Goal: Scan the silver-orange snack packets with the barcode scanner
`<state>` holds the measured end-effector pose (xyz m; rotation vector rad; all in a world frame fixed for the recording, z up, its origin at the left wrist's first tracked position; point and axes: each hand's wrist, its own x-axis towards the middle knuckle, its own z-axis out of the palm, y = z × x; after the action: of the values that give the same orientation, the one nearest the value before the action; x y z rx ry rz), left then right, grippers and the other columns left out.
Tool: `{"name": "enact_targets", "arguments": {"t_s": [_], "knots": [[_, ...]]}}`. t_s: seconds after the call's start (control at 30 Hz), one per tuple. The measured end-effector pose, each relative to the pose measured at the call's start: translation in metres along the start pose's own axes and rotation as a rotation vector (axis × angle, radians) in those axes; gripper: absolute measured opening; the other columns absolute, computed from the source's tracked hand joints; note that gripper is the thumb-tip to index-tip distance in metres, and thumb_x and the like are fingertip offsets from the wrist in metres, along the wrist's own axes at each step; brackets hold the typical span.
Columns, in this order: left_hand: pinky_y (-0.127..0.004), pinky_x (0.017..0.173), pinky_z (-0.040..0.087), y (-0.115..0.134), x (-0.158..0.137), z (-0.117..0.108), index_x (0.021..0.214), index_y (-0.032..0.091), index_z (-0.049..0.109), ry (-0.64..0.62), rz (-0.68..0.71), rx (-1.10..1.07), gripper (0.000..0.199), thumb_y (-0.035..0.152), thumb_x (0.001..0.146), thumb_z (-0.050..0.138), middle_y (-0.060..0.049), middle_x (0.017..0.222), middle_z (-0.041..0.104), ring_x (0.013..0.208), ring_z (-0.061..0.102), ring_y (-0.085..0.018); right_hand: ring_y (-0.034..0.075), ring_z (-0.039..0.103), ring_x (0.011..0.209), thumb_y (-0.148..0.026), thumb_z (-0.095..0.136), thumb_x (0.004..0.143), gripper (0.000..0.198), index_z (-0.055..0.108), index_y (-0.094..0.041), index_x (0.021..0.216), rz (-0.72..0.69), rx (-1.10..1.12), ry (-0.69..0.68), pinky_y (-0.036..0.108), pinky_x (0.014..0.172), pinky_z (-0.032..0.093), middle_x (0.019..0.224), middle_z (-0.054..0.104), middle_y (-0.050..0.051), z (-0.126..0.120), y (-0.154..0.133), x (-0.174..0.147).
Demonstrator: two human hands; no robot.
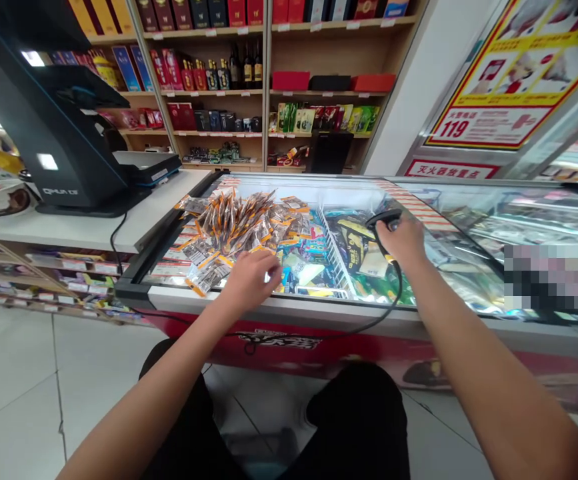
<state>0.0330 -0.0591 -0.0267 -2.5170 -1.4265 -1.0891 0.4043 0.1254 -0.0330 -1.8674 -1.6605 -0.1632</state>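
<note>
My right hand (405, 241) is closed around a black corded barcode scanner (385, 217), its head pointing left above the freezer. A black cable (393, 303) runs down from it and across the freezer's front. My left hand (253, 275) is at the near edge of a pile of small clear packets with orange ends (236, 217). Its fingers are curled toward the thumb, and whatever they may hold is hidden. The packets are heaped on the glass lid of the chest freezer (169, 297), several of them standing on edge. One loose packet (209, 273) lies left of my left hand.
A black scale with a screen (69, 153) stands on the white counter (113, 230) at left. Under the glass are bagged goods (363, 250) and a white wire divider (336, 253). Shelves of boxes and bottles (209, 73) stand behind. My knees (359, 413) are close to the freezer's front.
</note>
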Motion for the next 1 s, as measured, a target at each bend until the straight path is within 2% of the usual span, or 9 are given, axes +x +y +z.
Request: {"name": "enact_targets", "arguments": {"t_s": [0.1, 0.2, 0.33, 0.47, 0.57, 0.67, 0.77, 0.87, 1.0], "knots": [[-0.031, 0.072, 0.040, -0.026, -0.029, -0.015, 0.108, 0.019, 0.070, 0.159, -0.123, -0.256, 0.016, 0.020, 0.098, 0.058, 0.001, 0.076, 0.064, 0.067, 0.053, -0.014, 0.039, 0.057, 0.126, -0.031, 0.063, 0.090, 0.057, 0.060, -0.009, 0.143, -0.083, 0.102, 0.223, 0.057, 0.111, 0.043, 0.124, 0.067, 0.024, -0.012, -0.012, -0.007], [-0.028, 0.067, 0.042, -0.036, -0.037, -0.042, 0.154, 0.025, 0.049, 0.315, -0.280, -0.652, 0.069, 0.022, 0.090, 0.073, 0.006, 0.071, 0.060, 0.063, 0.051, -0.013, 0.028, 0.062, 0.088, -0.025, 0.059, 0.093, 0.063, 0.053, -0.019, 0.155, -0.228, 0.451, 0.269, 0.048, 0.093, 0.053, 0.096, 0.069, 0.011, -0.034, -0.051, -0.026], [-0.026, 0.066, 0.044, -0.030, -0.025, -0.084, 0.170, 0.028, 0.024, 0.472, -0.338, -0.940, 0.108, 0.019, 0.081, 0.085, 0.007, 0.071, 0.063, 0.064, 0.055, -0.013, 0.022, 0.059, 0.075, -0.031, 0.067, 0.093, 0.082, 0.035, -0.035, 0.169, -0.442, 0.899, 0.201, 0.037, 0.071, 0.054, 0.086, 0.062, 0.001, -0.069, -0.134, -0.084], [-0.026, 0.061, 0.042, -0.038, -0.016, -0.088, 0.171, 0.030, 0.022, 0.439, -0.374, -0.993, 0.112, 0.019, 0.080, 0.085, 0.007, 0.072, 0.064, 0.059, 0.052, -0.012, 0.019, 0.056, 0.069, -0.034, 0.069, 0.095, 0.090, 0.023, -0.042, 0.172, -0.436, 1.093, -0.150, 0.033, 0.062, 0.051, 0.084, 0.059, -0.001, -0.065, -0.198, -0.137], [-0.025, 0.057, 0.039, -0.055, -0.018, -0.071, 0.168, 0.029, 0.032, 0.394, -0.449, -0.973, 0.102, 0.023, 0.081, 0.085, 0.006, 0.073, 0.065, 0.054, 0.049, -0.012, 0.019, 0.054, 0.064, -0.038, 0.070, 0.093, 0.081, 0.035, -0.043, 0.166, -0.298, 1.159, -0.400, 0.034, 0.058, 0.049, 0.082, 0.061, -0.002, -0.037, -0.215, -0.148], [-0.025, 0.055, 0.039, -0.066, -0.021, -0.067, 0.155, 0.031, 0.051, 0.399, -0.478, -0.985, 0.081, 0.029, 0.081, 0.086, 0.005, 0.071, 0.064, 0.055, 0.049, -0.011, 0.018, 0.051, 0.061, -0.046, 0.074, 0.091, 0.063, 0.052, -0.040, 0.150, -0.157, 1.282, -0.462, 0.033, 0.054, 0.045, 0.078, 0.058, -0.002, -0.023, -0.217, -0.142], [-0.025, 0.049, 0.035, -0.067, -0.021, -0.084, 0.104, 0.024, 0.074, 0.329, -0.519, -1.148, 0.032, 0.053, 0.090, 0.074, 0.004, 0.058, 0.050, 0.049, 0.044, -0.011, 0.016, 0.041, 0.053, -0.071, 0.067, 0.090, 0.044, 0.066, -0.031, 0.108, -0.046, 1.505, -0.632, 0.031, 0.049, 0.036, 0.064, 0.046, -0.004, -0.038, -0.212, -0.130], [-0.027, 0.041, 0.028, -0.066, -0.021, -0.109, 0.062, 0.021, 0.057, 0.080, -0.646, -1.469, 0.076, 0.088, 0.093, 0.039, 0.003, 0.048, 0.033, 0.040, 0.033, -0.011, 0.013, 0.028, 0.047, -0.092, 0.051, 0.085, 0.066, 0.051, -0.027, 0.075, -0.025, 1.734, -0.968, 0.031, 0.045, 0.028, 0.054, 0.031, -0.006, -0.058, -0.206, -0.120], [-0.028, 0.037, 0.028, -0.071, -0.023, -0.117, 0.054, 0.024, 0.040, -0.155, -0.821, -1.767, 0.086, 0.101, 0.083, 0.015, 0.003, 0.044, 0.030, 0.037, 0.029, -0.011, 0.012, 0.019, 0.046, -0.100, 0.041, 0.082, 0.075, 0.038, -0.027, 0.067, -0.015, 1.841, -1.250, 0.031, 0.044, 0.023, 0.050, 0.024, -0.007, -0.052, -0.203, -0.121]]}}
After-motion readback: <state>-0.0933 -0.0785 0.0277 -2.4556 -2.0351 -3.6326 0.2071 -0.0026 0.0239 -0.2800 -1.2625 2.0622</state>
